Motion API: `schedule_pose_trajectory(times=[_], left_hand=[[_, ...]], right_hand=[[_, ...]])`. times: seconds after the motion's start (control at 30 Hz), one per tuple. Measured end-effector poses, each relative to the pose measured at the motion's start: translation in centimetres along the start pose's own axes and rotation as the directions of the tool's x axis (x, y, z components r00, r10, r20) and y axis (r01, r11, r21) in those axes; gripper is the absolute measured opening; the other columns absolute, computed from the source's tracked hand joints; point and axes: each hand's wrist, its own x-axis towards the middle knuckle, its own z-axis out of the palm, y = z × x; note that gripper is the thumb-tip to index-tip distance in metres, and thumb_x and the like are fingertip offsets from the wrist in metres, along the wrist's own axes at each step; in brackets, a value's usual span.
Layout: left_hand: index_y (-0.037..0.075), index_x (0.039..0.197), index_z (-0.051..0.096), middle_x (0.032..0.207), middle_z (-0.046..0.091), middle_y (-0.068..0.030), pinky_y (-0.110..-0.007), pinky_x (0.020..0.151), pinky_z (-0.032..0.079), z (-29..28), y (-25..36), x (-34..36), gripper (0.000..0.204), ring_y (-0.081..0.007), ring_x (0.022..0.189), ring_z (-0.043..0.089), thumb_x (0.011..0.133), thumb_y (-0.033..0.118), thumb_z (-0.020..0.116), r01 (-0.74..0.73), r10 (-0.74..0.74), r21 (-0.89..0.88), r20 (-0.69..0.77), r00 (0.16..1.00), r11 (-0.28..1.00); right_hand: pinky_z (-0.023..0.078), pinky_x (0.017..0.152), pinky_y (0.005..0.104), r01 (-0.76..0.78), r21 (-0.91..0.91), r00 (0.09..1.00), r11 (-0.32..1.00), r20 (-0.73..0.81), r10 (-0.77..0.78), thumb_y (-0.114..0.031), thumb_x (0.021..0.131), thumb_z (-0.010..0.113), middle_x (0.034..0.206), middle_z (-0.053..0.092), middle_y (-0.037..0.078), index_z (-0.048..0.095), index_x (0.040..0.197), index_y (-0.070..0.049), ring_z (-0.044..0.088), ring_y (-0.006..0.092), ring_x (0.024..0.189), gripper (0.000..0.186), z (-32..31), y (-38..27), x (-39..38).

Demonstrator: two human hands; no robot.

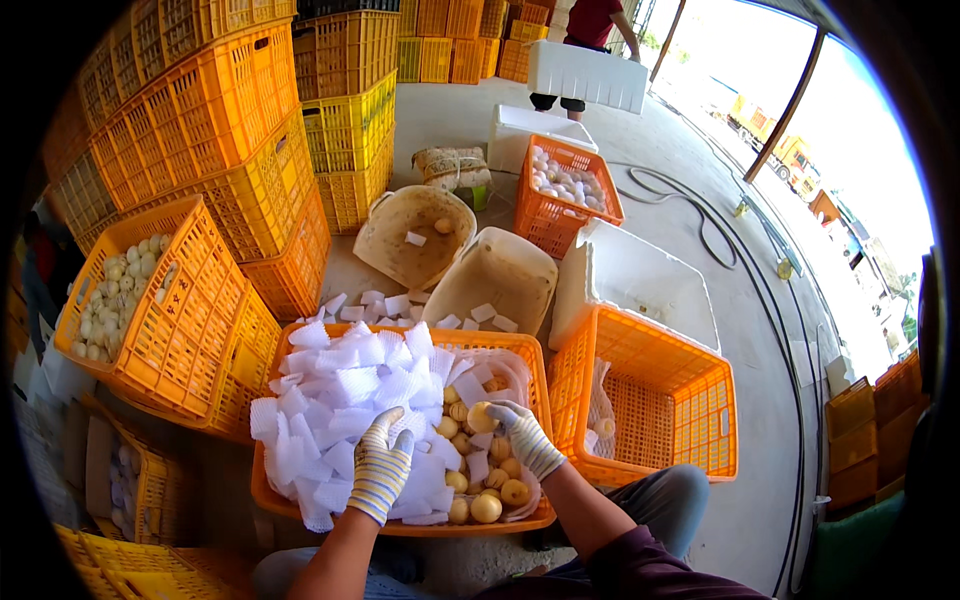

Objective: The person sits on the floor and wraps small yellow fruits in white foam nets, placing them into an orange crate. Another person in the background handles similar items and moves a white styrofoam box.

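An orange plastic crate (520, 345) in front of me holds a heap of white foam net sleeves (345, 395) on its left and yellow round fruit (488, 492) on its right. My left hand (381, 465), in a striped work glove, rests on the foam sleeves and pinches one. My right hand (520, 432), gloved the same, grips one yellow fruit (481, 417) just above the pile.
An orange crate (665, 395) to the right holds a few wrapped fruit. A tilted crate (180, 320) of fruit stands left, below stacked orange crates (220, 130). Two tan buckets (455, 250), white foam boxes (640, 275), another fruit crate (565, 190), hoses and a person (590, 30) lie beyond.
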Motion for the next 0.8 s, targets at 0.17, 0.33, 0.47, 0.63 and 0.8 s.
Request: schedule_pose_trajectory(times=[0.17,0.33,0.47,0.63,0.8], left_hand=[[-0.002,0.128,0.056,0.122,0.063,-0.019,-0.035,0.098,0.047,0.7,0.4,-0.1,0.041,-0.0266,0.113,0.061,0.089,0.009,0.061,0.0,0.001,-0.006,0.087,0.996,1.0],[-0.002,0.13,0.055,0.118,0.064,-0.0175,-0.032,0.09,0.05,1.0,1.9,-0.5,0.041,-0.0204,0.099,0.064,0.091,0.008,0.059,0.021,-0.012,-0.08,0.114,0.993,0.997],[0.001,0.131,0.055,0.117,0.064,-0.0143,-0.027,0.073,0.055,0.9,1.9,-0.9,0.038,-0.0152,0.093,0.064,0.093,0.01,0.057,0.083,-0.056,-0.164,0.168,0.984,0.983],[0.004,0.133,0.053,0.121,0.06,-0.0117,-0.032,0.077,0.059,0.1,3.6,-1.7,0.04,-0.0211,0.103,0.064,0.095,0.016,0.059,0.323,-0.087,-0.514,0.43,0.899,0.795],[0.002,0.136,0.048,0.122,0.059,-0.0115,-0.032,0.081,0.059,0.4,4.9,-2.5,0.054,-0.0215,0.107,0.064,0.091,0.026,0.068,0.305,0.03,-0.631,0.462,0.886,0.714]], right_hand=[[0.053,0.09,0.0507,-0.132,0.708,0.954,0.694,0.28,-0.103,-0.039,0.09,0.064,0.108,0.063,0.016,0.054,0.123,-0.004,0.065,0.0344,0.096,0.049,1.1,-5.1,-3.3],[0.046,0.098,0.0528,-0.172,0.762,0.936,0.624,0.325,-0.139,-0.046,0.092,0.058,0.108,0.066,0.021,0.055,0.124,0.001,0.066,0.0393,0.099,0.057,1.9,-7.0,-4.9],[0.045,0.1,0.0511,-0.158,0.726,0.919,0.669,0.357,-0.17,-0.048,0.092,0.058,0.111,0.064,0.02,0.054,0.126,0.001,0.063,0.0365,0.104,0.06,1.9,-6.5,-5.3],[0.045,0.102,0.0406,0.306,0.344,0.894,0.888,0.216,-0.392,-0.034,0.091,0.068,0.121,0.059,0.014,0.048,0.135,-0.006,0.057,0.0293,0.114,0.056,4.0,-7.1,-7.4],[0.044,0.102,0.0391,0.775,-0.428,0.628,0.465,0.436,-0.645,-0.013,0.072,0.083,0.125,0.059,0.012,0.051,0.133,-0.005,0.056,0.0298,0.117,0.069,6.6,-8.8,-8.8]])
